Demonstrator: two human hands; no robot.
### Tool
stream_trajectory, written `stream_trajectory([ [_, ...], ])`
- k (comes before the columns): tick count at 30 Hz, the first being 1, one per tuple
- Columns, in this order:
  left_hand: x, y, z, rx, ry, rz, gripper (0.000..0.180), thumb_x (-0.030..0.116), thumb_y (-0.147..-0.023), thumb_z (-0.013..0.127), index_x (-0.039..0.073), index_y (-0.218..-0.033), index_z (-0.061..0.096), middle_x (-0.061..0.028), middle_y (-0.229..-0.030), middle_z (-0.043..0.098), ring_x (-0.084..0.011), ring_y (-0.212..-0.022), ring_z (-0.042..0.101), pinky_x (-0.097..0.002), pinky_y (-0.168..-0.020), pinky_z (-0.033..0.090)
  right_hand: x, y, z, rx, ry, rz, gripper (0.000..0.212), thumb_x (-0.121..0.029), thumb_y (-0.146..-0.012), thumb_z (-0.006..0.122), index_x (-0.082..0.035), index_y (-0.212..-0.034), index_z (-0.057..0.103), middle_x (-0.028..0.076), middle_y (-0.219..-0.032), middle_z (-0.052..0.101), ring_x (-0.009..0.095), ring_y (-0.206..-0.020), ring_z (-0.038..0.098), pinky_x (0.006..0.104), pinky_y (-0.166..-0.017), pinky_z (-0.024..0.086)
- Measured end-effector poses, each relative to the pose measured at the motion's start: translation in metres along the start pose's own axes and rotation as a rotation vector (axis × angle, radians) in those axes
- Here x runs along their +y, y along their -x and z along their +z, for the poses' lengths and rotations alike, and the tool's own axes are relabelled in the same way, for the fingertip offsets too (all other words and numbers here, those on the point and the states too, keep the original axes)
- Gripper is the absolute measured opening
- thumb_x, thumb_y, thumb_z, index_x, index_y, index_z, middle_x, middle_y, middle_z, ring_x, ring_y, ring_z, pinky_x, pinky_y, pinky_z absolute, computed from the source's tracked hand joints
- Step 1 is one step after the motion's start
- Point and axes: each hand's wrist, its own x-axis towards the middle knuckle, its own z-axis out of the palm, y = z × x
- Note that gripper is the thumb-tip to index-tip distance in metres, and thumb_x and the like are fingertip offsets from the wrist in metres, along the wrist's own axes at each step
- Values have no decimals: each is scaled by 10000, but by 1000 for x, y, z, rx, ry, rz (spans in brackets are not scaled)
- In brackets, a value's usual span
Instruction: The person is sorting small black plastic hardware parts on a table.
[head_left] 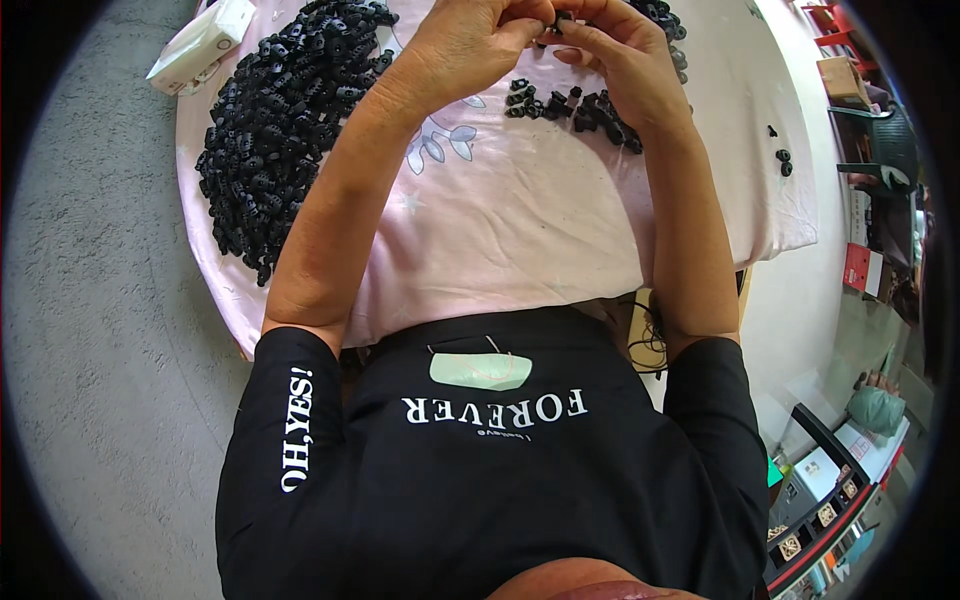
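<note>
At the top edge, my left hand (pixel 470 48) and my right hand (pixel 628 62) meet over the table. Their thumbs and fingers pinch a small black plastic part (pixel 560 24) between them. Its exact shape is mostly hidden by the fingertips. Just below my right hand lies a loose row of small black parts (pixel 600 115) on the pink cloth. Beside my left forearm spreads a large heap of black plastic parts (pixel 270 140). More dark parts (pixel 668 22) lie past my right hand, partly covered by it.
A pink patterned tablecloth (pixel 510 220) covers the table. On its far left corner sits a white box (pixel 205 40). A few stray black pieces (pixel 785 162) lie near the right edge. Beyond that stand a dark chair (pixel 885 150) and a cardboard box (pixel 843 82).
</note>
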Motion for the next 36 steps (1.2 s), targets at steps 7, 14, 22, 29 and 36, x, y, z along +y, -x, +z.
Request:
stream_trajectory([
  [7, 5, -2, -7, 110, -92, 5, 32, 2, -961, 642, -24, -958, 661, -37, -813, 656, -94, -755, 597, -261, -689, 503, 15, -5, 1, -40, -15, -151, 251, 21, -936, 693, -19, -1183, 672, 23, -1021, 706, 94, -884, 663, 231, -804, 531],
  [14, 5, -1, -10, 104, -119, -4, 32, 3, -963, 638, -20, -947, 654, -25, -789, 639, -83, -723, 570, -260, -650, 481, 10, -2, -1, -82, -53, -108, 238, -3, -939, 712, -17, -1174, 676, 15, -1001, 705, 86, -879, 651, 229, -796, 522],
  [22, 3, 0, -12, 61, -42, -22, 46, 13, -974, 630, -20, -952, 655, -20, -796, 644, -79, -723, 581, -251, -645, 486, 1, 2, -2, -53, -64, -1, 200, -92, -954, 734, -42, -1144, 694, 23, -919, 722, 102, -783, 665, 230, -719, 532],
  [29, 2, -2, -14, 46, 15, -52, 50, 27, -980, 633, -14, -970, 660, -9, -812, 651, -73, -730, 598, -241, -658, 503, 9, -2, -8, -64, -190, 36, 202, -89, -964, 720, -44, -1159, 687, 47, -949, 736, 127, -825, 701, 241, -730, 562],
  [36, 0, -2, -13, 54, 124, -27, 56, 33, -986, 633, -11, -976, 666, -4, -824, 655, -63, -726, 595, -233, -657, 502, 8, -3, -6, -92, -268, 66, 194, -63, -980, 688, -25, -1170, 676, 75, -988, 740, 148, -849, 711, 263, -766, 584],
])
